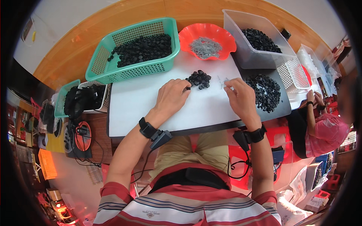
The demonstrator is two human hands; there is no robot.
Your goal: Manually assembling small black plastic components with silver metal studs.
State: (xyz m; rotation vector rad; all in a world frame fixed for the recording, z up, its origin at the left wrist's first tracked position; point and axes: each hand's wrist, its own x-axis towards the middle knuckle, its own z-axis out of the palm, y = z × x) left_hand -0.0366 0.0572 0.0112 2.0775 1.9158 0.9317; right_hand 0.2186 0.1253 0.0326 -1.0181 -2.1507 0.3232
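Note:
My left hand point(172, 95) pinches a small black round part point(187, 88) between thumb and fingers. It rests at the left edge of a small heap of black cap-like parts point(199, 79) on the white work surface point(139, 101). Right of that heap lie a few thin silvery pins point(221, 80). Beside them, the curled fingers of my right hand point(241, 98) come together; whatever sits between its fingertips is too small to make out. Both wrists wear black bands with cabled devices.
Along the back stand a green basket point(130, 69) of black parts, a red wavy-rimmed bowl point(184, 37) of silvery pins and a clear bin point(252, 60) of black parts. More small black pieces point(263, 93) are spread on the right. A person point(326, 132) works at the far right.

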